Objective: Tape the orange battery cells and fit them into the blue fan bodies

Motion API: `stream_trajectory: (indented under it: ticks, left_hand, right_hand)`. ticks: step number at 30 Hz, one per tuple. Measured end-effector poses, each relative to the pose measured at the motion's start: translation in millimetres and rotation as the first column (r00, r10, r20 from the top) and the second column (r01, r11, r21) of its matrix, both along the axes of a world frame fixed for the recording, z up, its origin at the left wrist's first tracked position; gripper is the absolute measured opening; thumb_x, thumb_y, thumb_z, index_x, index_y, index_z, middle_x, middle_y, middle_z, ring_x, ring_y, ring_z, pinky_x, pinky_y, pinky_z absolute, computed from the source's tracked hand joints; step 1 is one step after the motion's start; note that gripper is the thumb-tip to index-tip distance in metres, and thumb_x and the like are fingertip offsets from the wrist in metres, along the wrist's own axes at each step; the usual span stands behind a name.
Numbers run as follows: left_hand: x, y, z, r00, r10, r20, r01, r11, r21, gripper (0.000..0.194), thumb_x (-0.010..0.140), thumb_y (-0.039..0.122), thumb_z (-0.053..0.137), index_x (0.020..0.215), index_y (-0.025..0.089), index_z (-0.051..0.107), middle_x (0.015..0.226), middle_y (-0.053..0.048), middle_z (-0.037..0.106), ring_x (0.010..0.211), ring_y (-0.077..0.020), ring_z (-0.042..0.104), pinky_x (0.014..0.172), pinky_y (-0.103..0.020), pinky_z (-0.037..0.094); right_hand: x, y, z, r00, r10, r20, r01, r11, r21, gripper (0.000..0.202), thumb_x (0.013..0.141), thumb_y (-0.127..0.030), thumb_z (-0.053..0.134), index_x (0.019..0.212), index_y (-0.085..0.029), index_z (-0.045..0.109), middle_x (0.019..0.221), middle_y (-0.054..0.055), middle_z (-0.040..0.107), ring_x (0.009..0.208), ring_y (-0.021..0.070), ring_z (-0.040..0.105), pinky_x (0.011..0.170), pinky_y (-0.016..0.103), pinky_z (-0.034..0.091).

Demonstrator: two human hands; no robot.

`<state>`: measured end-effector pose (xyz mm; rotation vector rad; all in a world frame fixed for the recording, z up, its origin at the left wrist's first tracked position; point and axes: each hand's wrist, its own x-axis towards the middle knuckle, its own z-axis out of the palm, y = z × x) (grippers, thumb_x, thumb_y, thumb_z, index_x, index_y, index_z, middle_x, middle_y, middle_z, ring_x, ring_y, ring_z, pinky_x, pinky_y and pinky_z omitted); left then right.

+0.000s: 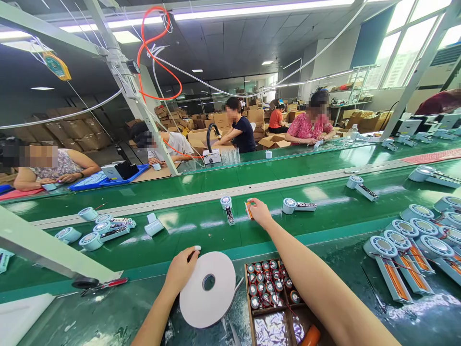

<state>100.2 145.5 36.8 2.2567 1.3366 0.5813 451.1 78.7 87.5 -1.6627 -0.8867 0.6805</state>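
Observation:
My right hand [260,212] reaches over the green conveyor belt, fingers closed round a small pale-blue housing with an orange strip [249,210]; the rest of it is hidden. My left hand [183,270] is beside the upper left edge of a large white tape roll [223,288], fingers curled. A small white bit shows at one fingertip; whether it is tape or a finger cover I cannot tell. Pale-blue round-headed units with circuit boards lie on the belt, one [226,203] left of my right hand and another [289,206] right of it.
Below my right forearm stands a cardboard box [248,298] of wired cylindrical cells. Several round-headed units with orange strips [392,278] crowd the right side. A red-handled tool [114,283] lies left, near a slanted white post [54,245]. Co-workers [309,127] sit across the belt.

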Motion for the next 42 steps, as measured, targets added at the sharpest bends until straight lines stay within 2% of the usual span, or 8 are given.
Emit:
stream_trajectory:
  ticks: [13,31,37,42]
  left_hand:
    - [-0.3,-4.9,4.8,1.000,-0.008,-0.008,0.007,0.999,-0.038,0.052,0.096,0.052,0.041,0.120,0.021,0.076,0.134,-0.008,0.072,0.122,-0.0310,0.068,0.104,-0.039,0.052]
    - [-0.5,-0.2,-0.1,1.000,-0.003,-0.003,0.003,1.000,0.021,0.050,0.094,0.053,0.044,0.115,0.023,0.078,0.129,-0.007,0.075,0.119,-0.0302,0.070,0.100,-0.038,0.055]
    - [-1.6,-0.1,-0.8,1.000,0.012,-0.001,-0.012,1.000,0.023,0.052,0.094,0.054,0.044,0.117,0.021,0.078,0.128,-0.009,0.075,0.117,-0.0307,0.071,0.101,-0.039,0.055]
    - [-1.5,2.0,0.8,1.000,0.008,0.011,-0.009,0.999,0.037,0.050,0.095,0.056,0.044,0.111,0.024,0.078,0.125,-0.007,0.076,0.114,-0.0299,0.072,0.097,-0.037,0.056]
  right_hand:
    - [0.6,0.5,-1.2,0.999,0.005,0.033,-0.005,1.000,-0.017,0.036,0.107,-0.044,0.060,0.131,-0.017,0.063,0.090,0.002,0.071,0.060,0.0101,0.062,0.057,0.024,0.056]
    - [-1.4,-1.0,0.7,0.999,0.031,0.041,-0.030,0.999,-0.034,0.036,0.107,-0.044,0.059,0.131,-0.017,0.063,0.093,0.002,0.070,0.063,0.0106,0.063,0.060,0.025,0.057]
    - [-1.1,-1.3,1.8,0.998,0.039,0.047,-0.037,0.998,-0.056,0.037,0.108,-0.045,0.058,0.132,-0.018,0.062,0.098,0.004,0.071,0.067,0.0115,0.065,0.063,0.027,0.059]
    - [-0.6,-0.5,4.3,0.997,0.030,0.078,-0.025,0.998,-0.065,0.037,0.107,-0.047,0.058,0.131,-0.018,0.064,0.098,0.004,0.071,0.071,0.0130,0.066,0.068,0.030,0.060]
